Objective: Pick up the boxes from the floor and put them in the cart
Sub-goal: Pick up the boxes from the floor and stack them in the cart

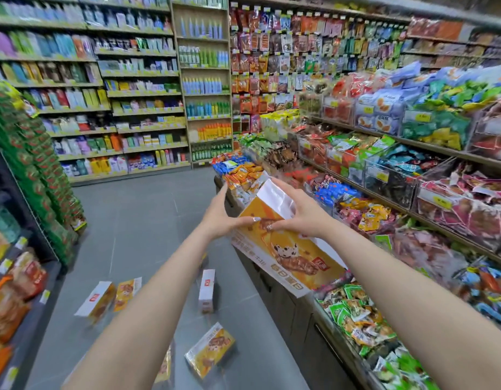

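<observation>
A large orange and white box [288, 249] with a cartoon cow printed on it is held up in front of me, tilted, over the edge of the snack shelf. My left hand [219, 216] grips its left side and my right hand [297, 213] grips its top, thumbs meeting on the printed face. Several smaller boxes of the same kind lie on the grey floor: one [98, 301] at the left, one [207, 291] standing on end, one [209, 350] near my left forearm. No cart is in view.
Snack shelves with clear bins [390, 175] run along the right. A green stacked display [41, 175] and a low shelf [15, 277] stand on the left. Toiletry shelves [117, 88] close the aisle's far end. Grey floor [142, 215] lies between.
</observation>
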